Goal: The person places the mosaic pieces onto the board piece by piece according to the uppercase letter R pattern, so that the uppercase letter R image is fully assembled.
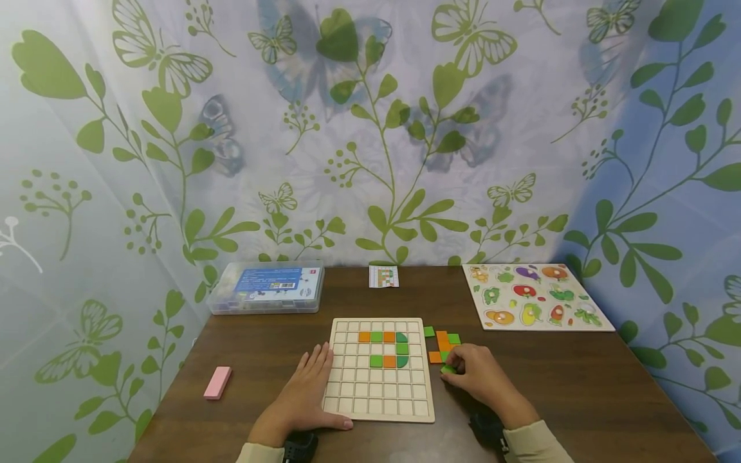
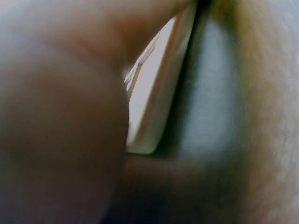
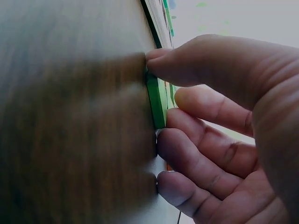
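A pale wooden grid board (image 1: 360, 390) lies on the table with several orange and green tiles set in its upper cells, among them dark green rounded ones (image 1: 402, 337). My left hand (image 1: 307, 395) rests at the board's left side, fingers straight along the edge and thumb stretched by the lower corner. At table level, my right hand (image 1: 480, 376) pinches a green tile (image 3: 158, 100) between thumb and fingers. Just beyond it are loose tiles, including an orange tile (image 1: 435, 357) and a green tile (image 1: 429, 332). The left wrist view is mostly blurred skin and board edge.
A small printed pattern card (image 1: 384, 276) lies behind the board. At the back left is a clear plastic case (image 1: 266, 287); a vegetable puzzle board (image 1: 538, 296) lies at the back right. A pink block (image 1: 217, 383) sits far left. Patterned curtains surround the table.
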`<state>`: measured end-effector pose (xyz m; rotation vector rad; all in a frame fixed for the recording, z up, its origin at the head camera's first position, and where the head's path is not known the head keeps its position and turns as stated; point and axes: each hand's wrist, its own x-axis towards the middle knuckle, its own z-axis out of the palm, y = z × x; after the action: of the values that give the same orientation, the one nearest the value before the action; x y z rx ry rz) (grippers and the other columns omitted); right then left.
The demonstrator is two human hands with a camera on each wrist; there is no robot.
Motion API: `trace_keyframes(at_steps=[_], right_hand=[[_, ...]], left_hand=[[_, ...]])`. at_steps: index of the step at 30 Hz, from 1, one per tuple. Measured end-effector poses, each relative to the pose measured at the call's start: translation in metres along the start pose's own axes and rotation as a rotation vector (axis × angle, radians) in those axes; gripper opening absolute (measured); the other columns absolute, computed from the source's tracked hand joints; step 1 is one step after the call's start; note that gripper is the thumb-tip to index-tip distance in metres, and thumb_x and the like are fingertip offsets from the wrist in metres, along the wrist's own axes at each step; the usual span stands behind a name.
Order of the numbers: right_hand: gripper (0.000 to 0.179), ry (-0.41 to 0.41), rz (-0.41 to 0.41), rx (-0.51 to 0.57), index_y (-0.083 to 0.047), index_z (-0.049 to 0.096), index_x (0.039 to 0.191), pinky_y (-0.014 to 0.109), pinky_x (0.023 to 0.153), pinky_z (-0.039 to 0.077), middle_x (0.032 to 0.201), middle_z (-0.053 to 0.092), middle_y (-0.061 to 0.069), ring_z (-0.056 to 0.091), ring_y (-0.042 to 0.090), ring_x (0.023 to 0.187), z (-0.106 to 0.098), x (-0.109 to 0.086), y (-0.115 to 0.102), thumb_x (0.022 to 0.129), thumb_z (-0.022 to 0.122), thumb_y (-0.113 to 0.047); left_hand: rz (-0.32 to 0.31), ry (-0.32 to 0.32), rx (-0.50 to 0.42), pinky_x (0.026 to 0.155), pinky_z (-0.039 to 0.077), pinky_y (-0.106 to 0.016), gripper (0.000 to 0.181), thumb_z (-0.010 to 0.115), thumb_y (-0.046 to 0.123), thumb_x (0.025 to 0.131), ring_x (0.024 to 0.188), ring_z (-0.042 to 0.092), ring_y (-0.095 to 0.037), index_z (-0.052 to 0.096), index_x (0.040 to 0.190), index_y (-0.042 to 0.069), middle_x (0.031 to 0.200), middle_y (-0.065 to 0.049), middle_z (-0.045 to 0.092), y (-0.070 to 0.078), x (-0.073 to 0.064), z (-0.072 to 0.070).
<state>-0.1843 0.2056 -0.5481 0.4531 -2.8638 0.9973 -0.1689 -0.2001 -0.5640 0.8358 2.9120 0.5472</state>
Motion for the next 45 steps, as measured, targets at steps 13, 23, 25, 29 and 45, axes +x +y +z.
trace_keyframes(at_steps=[13,23,25,29,45], right_hand=[[0.023,-0.004,0.024,0.018,-0.017,0.072,0.083,0.029,0.067,0.055,0.083,0.061,-0.008,0.058,0.010,0.073,0.000,0.000,0.000,0.078,0.093,-0.008],[0.022,0.023,-0.024,0.014,-0.016,0.073,0.084,0.032,0.068,0.056,0.083,0.063,-0.007,0.060,0.011,0.076,0.000,-0.001,-0.004,0.077,0.092,-0.007],[0.023,0.028,-0.026,0.015,-0.016,0.073,0.083,0.031,0.068,0.056,0.083,0.063,-0.008,0.060,0.010,0.075,0.001,-0.001,-0.004,0.077,0.093,-0.007],[0.023,0.032,-0.021,0.019,-0.016,0.073,0.084,0.030,0.067,0.056,0.083,0.063,-0.009,0.060,0.009,0.075,0.002,-0.001,-0.005,0.077,0.093,-0.009],[0.021,0.055,-0.037,0.034,-0.016,0.075,0.089,0.029,0.068,0.056,0.086,0.063,-0.009,0.061,0.010,0.077,0.010,0.006,-0.015,0.080,0.092,-0.009]], left_hand=[[0.023,0.011,0.006,0.123,0.014,-0.061,0.144,0.069,0.090,0.072,0.157,0.014,-0.042,0.021,0.163,-0.011,0.169,-0.027,0.018,-0.001,0.001,0.002],[0.026,0.015,0.016,0.122,0.015,-0.061,0.143,0.069,0.090,0.072,0.156,0.015,-0.043,0.022,0.162,-0.011,0.169,-0.028,0.019,0.000,0.000,0.000],[0.021,0.011,0.014,0.122,0.015,-0.061,0.144,0.069,0.090,0.072,0.156,0.015,-0.043,0.022,0.162,-0.011,0.169,-0.029,0.019,0.000,0.000,0.000],[0.018,0.007,0.020,0.122,0.014,-0.061,0.144,0.068,0.091,0.071,0.156,0.014,-0.043,0.021,0.163,-0.011,0.169,-0.028,0.018,-0.001,0.000,0.001],[0.016,0.009,0.001,0.122,0.014,-0.061,0.144,0.069,0.090,0.072,0.156,0.014,-0.044,0.021,0.163,-0.011,0.169,-0.029,0.018,-0.001,-0.001,0.000]])
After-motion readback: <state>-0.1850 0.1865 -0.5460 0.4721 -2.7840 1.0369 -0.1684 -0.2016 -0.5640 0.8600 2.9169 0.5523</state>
